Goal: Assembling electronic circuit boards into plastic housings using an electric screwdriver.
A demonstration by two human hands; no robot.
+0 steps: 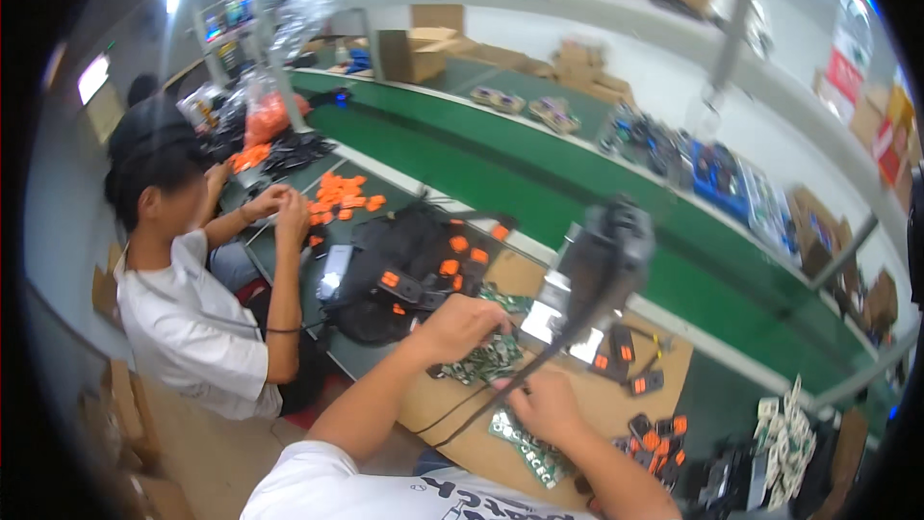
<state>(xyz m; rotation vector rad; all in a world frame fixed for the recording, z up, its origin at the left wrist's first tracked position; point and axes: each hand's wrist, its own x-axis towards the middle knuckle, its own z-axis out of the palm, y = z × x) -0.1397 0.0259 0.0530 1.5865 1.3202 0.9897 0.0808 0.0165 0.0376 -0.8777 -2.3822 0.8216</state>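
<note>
My left hand (462,329) reaches over a pile of green circuit boards (484,362), its fingers curled together; what is in them, if anything, is too small to make out. Close to the near side of that pile is my right hand (547,406), also closed, with a small dark thing at its fingertips that I cannot name. Beside the right wrist lies a green board panel (527,449) with white markings. A blurred dark grey device (611,255) on a black cable stands in front of a bright, shiny surface (547,313) beyond my hands.
Black-and-orange small devices (656,445) lie by my right forearm, and others near a black bag (380,250). White strips (784,438) are heaped at the right. A co-worker (192,289) sits at the left near orange parts (342,195). The green conveyor belt (462,169) runs behind.
</note>
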